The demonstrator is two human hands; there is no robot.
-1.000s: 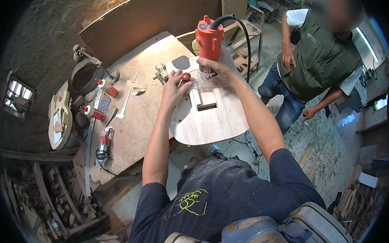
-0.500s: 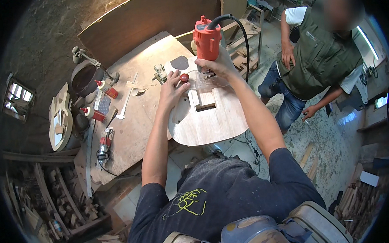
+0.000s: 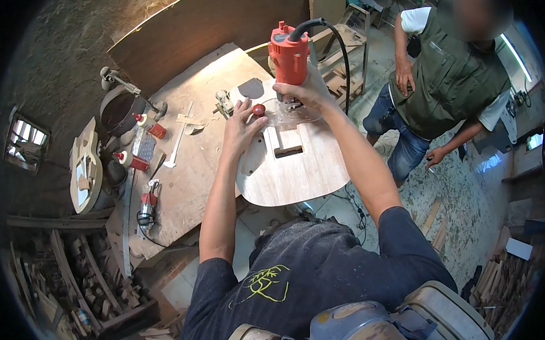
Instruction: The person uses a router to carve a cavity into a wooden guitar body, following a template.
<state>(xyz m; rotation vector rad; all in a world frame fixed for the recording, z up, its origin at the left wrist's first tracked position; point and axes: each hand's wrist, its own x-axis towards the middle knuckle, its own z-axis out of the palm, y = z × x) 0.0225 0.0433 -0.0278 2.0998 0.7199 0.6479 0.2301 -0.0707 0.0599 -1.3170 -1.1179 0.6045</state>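
Note:
My right hand (image 3: 305, 92) is wrapped round the lower part of a red trim router (image 3: 289, 58), which stands upright. Its clear base plate (image 3: 285, 115) lies on a pale wooden guitar body (image 3: 297, 181). A rectangular pocket (image 3: 288, 151) is cut into the wood just nearer to me than the base. My left hand (image 3: 241, 126) rests on the body's left side, fingers apart, with the base's round red knob (image 3: 259, 110) between thumb and forefinger. The router bit and the spot under it are hidden by the base and my right hand.
A workbench (image 3: 190, 167) carries glue bottles (image 3: 151, 126), a small red corded power tool (image 3: 147, 207) and a lamp (image 3: 123, 82). Beside the body is a clamp (image 3: 223, 103). The router's black cable (image 3: 346, 63) loops down on the right. A person in a green vest (image 3: 448, 77) stands close by.
Both hands and the router keep almost the same place on the guitar body. The view has shifted very slightly.

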